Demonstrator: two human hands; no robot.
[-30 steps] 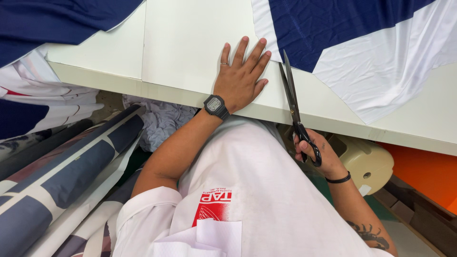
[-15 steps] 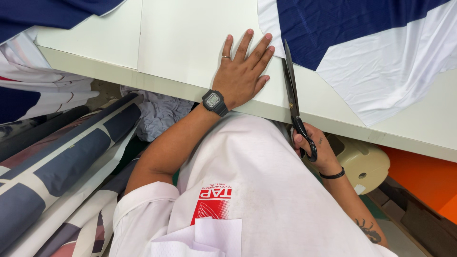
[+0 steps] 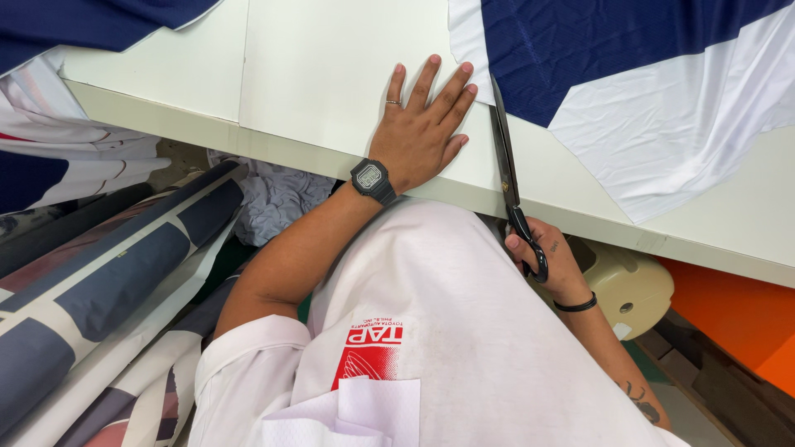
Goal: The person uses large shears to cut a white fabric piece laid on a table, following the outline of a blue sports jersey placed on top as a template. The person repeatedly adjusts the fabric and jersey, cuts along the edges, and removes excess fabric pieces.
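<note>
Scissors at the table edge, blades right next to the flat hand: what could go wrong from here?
The scissors lie close beside the left hand, which is spread flat on the table; the little finger might get nicked if the blades drift left. The right hand grips the handles below the table edge, an awkward angle, so the cut through the navy and white fabric may wander.

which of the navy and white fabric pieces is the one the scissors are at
The navy-and-white piece spread on the table's right side; the scissors in the right hand point at its edge. The others lie at the far left, away from both hands.
</note>
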